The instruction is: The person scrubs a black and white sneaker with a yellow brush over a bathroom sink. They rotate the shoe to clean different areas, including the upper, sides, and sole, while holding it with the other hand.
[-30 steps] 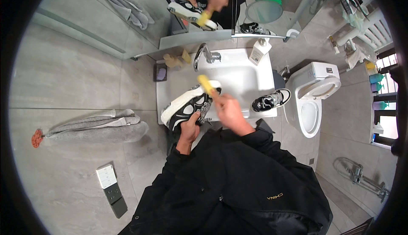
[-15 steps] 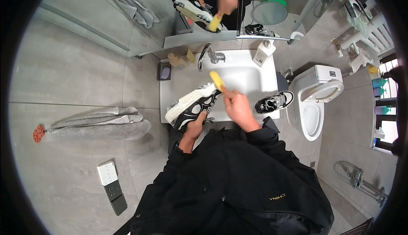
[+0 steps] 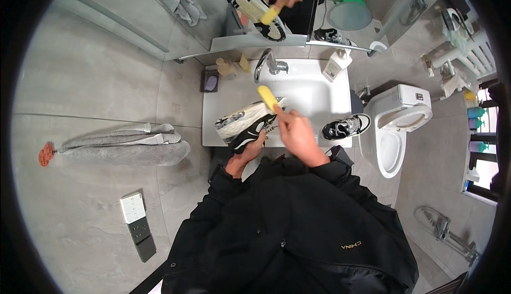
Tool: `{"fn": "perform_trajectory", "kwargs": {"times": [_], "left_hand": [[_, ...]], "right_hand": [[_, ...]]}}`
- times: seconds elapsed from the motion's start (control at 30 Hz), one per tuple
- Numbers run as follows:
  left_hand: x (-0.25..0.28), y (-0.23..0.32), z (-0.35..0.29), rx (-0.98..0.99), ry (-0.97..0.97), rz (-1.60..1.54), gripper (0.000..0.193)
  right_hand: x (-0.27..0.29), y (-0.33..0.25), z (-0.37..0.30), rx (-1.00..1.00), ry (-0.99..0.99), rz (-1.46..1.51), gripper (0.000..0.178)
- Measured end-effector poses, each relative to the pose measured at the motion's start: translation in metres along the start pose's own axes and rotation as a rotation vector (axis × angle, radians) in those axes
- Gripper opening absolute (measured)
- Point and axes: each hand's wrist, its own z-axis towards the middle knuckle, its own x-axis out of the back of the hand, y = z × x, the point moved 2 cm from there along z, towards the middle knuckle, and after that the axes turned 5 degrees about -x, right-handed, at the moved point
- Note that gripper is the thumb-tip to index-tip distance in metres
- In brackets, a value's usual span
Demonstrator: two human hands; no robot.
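Observation:
My left hand (image 3: 248,154) is closed around the upper of a black-and-white sneaker (image 3: 246,126), holding it tilted over the sink's near left side. The sneaker's pale sole faces away from me. In my right hand (image 3: 294,133) is a yellow brush (image 3: 267,97), its back up and its head laid against the sole. The bristles are hidden from this side, but the mirror (image 3: 303,43) also reflects the brush on the sole. A second black-and-white sneaker (image 3: 340,128) sits upright on the sink's right front edge.
The white sink (image 3: 319,65) has a chrome faucet (image 3: 271,66) at its back. A white bottle (image 3: 337,64) stands at the back right, a soap dish (image 3: 211,81) and beige bottle (image 3: 225,68) at the back left. A toilet (image 3: 391,147) is right; a grey towel (image 3: 125,150) hangs left.
The held sneaker has turned so that more of its sole faces the mirror. The brush has shifted slightly left along the sole. The whole view has moved a little.

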Motion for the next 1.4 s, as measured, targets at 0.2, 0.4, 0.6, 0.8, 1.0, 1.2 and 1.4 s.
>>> {"fn": "perform_trajectory", "kwargs": {"times": [0.2, 0.4, 0.6, 0.8, 1.0, 1.2, 1.4], "left_hand": [[-0.011, -0.011, 0.001, 0.168, -0.263, -0.214, 0.024], [-0.017, -0.017, 0.008, -0.038, -0.112, -0.223, 0.017], [-0.025, -0.023, 0.015, -0.087, -0.079, 0.078, 0.025], [-0.015, -0.029, 0.008, 0.126, -0.427, -0.186, 0.034], [-0.025, -0.031, 0.019, 0.211, -0.533, -0.203, 0.042], [-0.03, -0.035, 0.022, 0.085, -0.377, -0.243, 0.031], [-0.007, -0.006, 0.031, 0.264, -0.321, 0.047, 0.039]], "right_hand": [[-0.013, -0.005, -0.004, 0.285, -0.158, 0.211, 0.042], [-0.016, -0.007, -0.007, 0.436, -0.2, 0.268, 0.042], [-0.021, 0.0, 0.0, 0.135, -0.075, 0.236, 0.046], [-0.026, 0.0, 0.001, 0.137, 0.049, 0.172, 0.048], [-0.027, -0.005, -0.003, 0.436, 0.018, 0.094, 0.055], [-0.029, -0.003, 0.0, 0.457, -0.081, 0.13, 0.05], [-0.027, 0.005, 0.008, 0.291, -0.036, 0.234, 0.049]]}}
